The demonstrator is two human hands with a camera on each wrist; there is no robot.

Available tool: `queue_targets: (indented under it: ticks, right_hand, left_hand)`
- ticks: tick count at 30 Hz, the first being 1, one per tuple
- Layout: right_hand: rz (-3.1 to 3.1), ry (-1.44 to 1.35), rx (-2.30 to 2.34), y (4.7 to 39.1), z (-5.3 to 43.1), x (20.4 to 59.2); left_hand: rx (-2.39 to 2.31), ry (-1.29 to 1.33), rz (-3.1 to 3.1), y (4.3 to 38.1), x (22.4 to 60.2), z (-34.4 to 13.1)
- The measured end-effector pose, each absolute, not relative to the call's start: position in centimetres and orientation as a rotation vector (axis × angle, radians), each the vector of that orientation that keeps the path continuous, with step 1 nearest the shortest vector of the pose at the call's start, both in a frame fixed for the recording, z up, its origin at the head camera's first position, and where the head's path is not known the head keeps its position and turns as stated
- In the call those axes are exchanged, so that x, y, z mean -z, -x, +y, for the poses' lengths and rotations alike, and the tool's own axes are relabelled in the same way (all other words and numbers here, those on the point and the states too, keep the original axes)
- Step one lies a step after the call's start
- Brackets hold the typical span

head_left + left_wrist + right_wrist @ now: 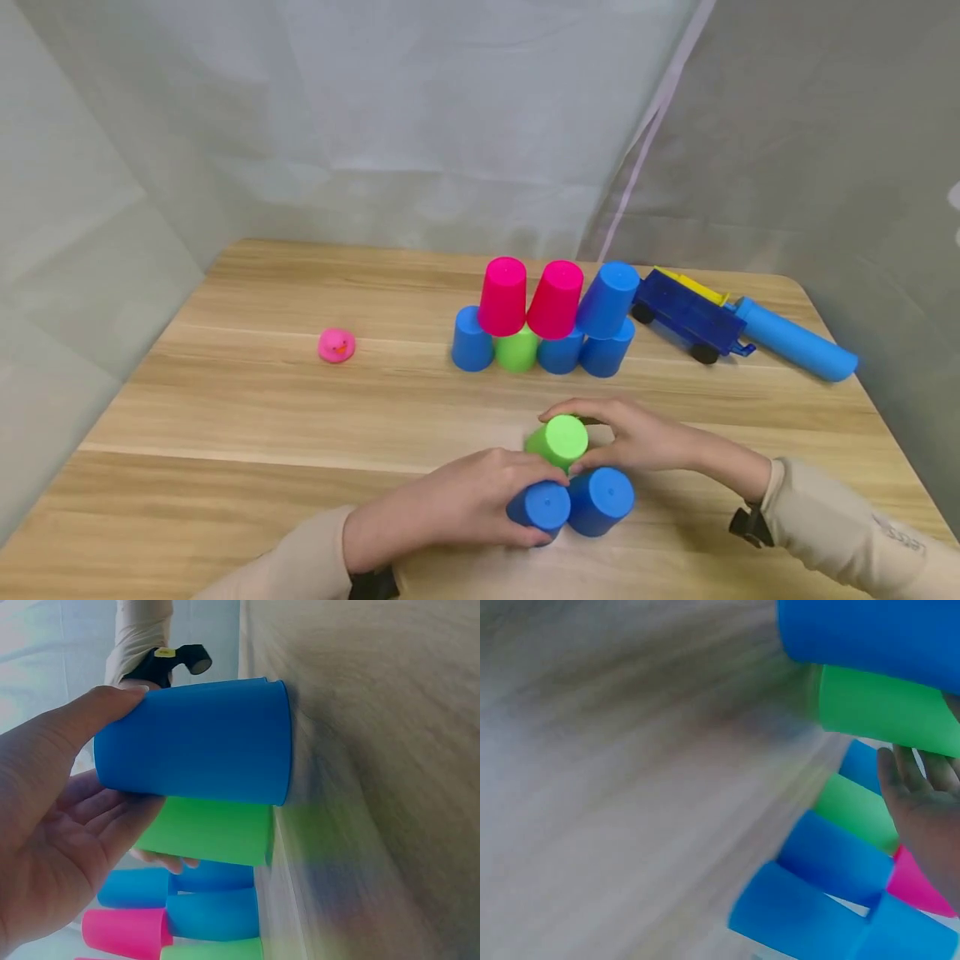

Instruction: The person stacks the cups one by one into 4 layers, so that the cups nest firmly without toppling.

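Near the front of the table, three upside-down cups stand close together. My left hand (461, 498) grips the left blue cup (546, 505), its thumb on one side and fingers on the other, as the left wrist view shows. The green cup (561, 442) just behind is held by my right hand (637, 435), fingers at its far side and thumb at its near side. Beside the left one, a second blue cup (602, 502) stands right under the right thumb. In the right wrist view the green cup (885, 709) is partly covered by the fingers.
Farther back stands a two-level cup wall: a lower row of blue and green cups (517, 350), with two pink cups (504, 296) and a blue cup (607, 300) on top. A pink rubber duck (337, 345) sits left; a toy truck (686, 310) and blue tube (798, 340) lie right.
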State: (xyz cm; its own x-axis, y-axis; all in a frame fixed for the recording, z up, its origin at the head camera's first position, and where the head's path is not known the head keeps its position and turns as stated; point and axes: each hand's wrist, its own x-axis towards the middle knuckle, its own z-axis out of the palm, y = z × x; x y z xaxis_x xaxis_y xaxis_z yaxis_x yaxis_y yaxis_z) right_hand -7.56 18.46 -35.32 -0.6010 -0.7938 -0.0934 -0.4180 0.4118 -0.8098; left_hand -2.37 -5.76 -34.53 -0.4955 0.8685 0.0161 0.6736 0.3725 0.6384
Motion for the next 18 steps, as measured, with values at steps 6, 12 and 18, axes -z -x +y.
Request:
queue_targets:
  ticks: [6, 12, 18]
  right_hand:
    - [2.334, 1.106, 1.060, 7.5, 19.2, 32.2]
    - [2.557, 1.243, 1.063, 7.6, 19.7, 28.4]
    - [2.666, 1.352, 1.132, 8.0, 19.6, 25.2]
  left_hand:
    - [-0.889, -1.340, 2.307, 2.5, 34.7, -5.5]
    - [-0.902, -1.333, 2.306, 2.6, 34.9, -5.4]
    - [-0.934, -1.304, 2.287, 2.6, 34.8, -5.5]
